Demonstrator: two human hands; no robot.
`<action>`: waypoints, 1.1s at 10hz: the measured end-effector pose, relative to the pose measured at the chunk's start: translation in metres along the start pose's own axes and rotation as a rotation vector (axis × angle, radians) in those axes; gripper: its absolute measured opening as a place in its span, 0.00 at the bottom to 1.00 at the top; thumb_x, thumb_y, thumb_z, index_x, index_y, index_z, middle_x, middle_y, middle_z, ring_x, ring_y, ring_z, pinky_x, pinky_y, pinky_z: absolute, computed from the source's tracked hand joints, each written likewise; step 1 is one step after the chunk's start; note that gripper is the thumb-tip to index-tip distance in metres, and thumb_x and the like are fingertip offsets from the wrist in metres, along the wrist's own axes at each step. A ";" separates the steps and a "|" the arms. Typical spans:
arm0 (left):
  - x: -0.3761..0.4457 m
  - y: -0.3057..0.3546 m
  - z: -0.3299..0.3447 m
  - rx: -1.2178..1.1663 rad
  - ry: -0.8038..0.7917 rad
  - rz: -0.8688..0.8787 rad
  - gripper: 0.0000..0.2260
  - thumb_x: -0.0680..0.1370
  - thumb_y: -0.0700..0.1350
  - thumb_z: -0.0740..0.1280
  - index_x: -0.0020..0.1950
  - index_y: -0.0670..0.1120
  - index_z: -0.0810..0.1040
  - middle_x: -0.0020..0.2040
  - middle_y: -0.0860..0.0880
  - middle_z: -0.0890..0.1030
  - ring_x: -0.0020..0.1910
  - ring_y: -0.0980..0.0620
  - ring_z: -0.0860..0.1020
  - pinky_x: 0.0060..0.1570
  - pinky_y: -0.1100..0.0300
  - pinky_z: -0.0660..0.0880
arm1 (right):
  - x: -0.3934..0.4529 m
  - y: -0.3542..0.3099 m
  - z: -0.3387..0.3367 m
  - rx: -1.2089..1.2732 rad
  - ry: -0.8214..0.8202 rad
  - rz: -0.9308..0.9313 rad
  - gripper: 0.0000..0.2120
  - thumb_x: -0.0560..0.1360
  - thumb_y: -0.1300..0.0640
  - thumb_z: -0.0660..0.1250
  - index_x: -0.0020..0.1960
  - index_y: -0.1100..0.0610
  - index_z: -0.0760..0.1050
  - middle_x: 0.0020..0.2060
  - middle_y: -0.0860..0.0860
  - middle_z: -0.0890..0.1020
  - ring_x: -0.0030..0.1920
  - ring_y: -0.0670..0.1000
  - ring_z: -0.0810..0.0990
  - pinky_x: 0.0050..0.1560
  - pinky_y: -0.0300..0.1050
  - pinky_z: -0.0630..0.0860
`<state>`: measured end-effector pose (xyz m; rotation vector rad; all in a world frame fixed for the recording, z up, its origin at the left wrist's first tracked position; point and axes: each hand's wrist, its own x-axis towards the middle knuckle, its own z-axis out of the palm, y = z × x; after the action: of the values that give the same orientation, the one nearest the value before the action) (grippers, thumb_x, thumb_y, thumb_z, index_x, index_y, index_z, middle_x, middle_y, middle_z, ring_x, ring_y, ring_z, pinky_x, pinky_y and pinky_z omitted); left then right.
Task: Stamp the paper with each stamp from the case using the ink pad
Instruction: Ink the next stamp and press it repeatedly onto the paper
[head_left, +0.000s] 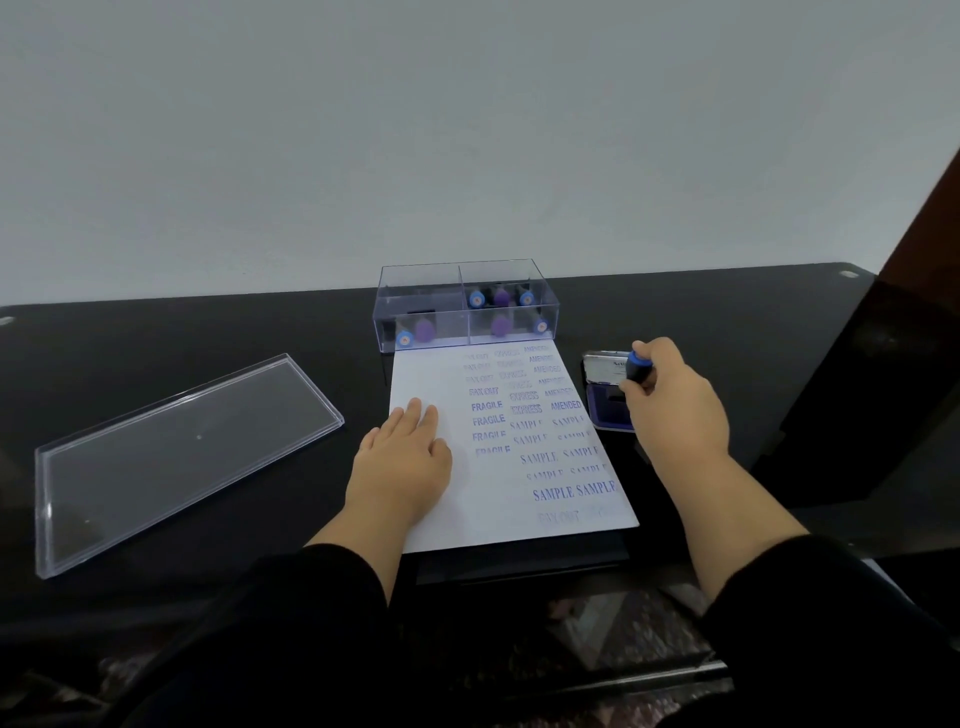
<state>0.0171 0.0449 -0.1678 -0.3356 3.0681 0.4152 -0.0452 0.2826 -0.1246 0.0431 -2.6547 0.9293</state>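
Gripping stamp (637, 367) in right-hand fingers (655, 364), over ink pad (609, 404)

A sheet of paper (498, 441) lies at the table's (208, 332) centre. Behind it, touching its far edge, stands the stamp case (465, 306). The case lid (176, 457) lies well left; the ink pad (608, 395) sits just right.

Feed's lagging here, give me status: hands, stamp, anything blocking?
Left hand flat on paper. Right hand grips stamp at ink pad. Nothing in the way.
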 end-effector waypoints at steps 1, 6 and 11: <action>-0.001 0.001 0.000 -0.004 0.005 -0.001 0.23 0.83 0.48 0.45 0.79 0.49 0.47 0.79 0.52 0.45 0.77 0.53 0.45 0.74 0.55 0.43 | 0.003 0.005 -0.001 -0.018 -0.009 0.008 0.15 0.78 0.58 0.62 0.64 0.52 0.68 0.52 0.53 0.80 0.46 0.54 0.76 0.38 0.45 0.70; 0.000 0.001 -0.001 0.003 -0.011 0.000 0.23 0.83 0.48 0.44 0.79 0.49 0.47 0.79 0.51 0.45 0.77 0.53 0.45 0.75 0.54 0.44 | 0.005 0.008 0.004 -0.109 -0.071 0.047 0.13 0.78 0.58 0.62 0.62 0.50 0.67 0.46 0.54 0.78 0.42 0.55 0.75 0.35 0.45 0.69; 0.001 0.000 0.000 0.002 -0.020 -0.009 0.23 0.83 0.49 0.44 0.79 0.49 0.47 0.79 0.52 0.45 0.77 0.54 0.45 0.74 0.55 0.43 | 0.005 0.007 0.003 -0.107 -0.088 0.035 0.12 0.78 0.58 0.61 0.61 0.50 0.66 0.45 0.54 0.78 0.42 0.55 0.74 0.34 0.45 0.69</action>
<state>0.0166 0.0448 -0.1681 -0.3423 3.0458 0.4125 -0.0518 0.2866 -0.1299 0.0121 -2.7905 0.8122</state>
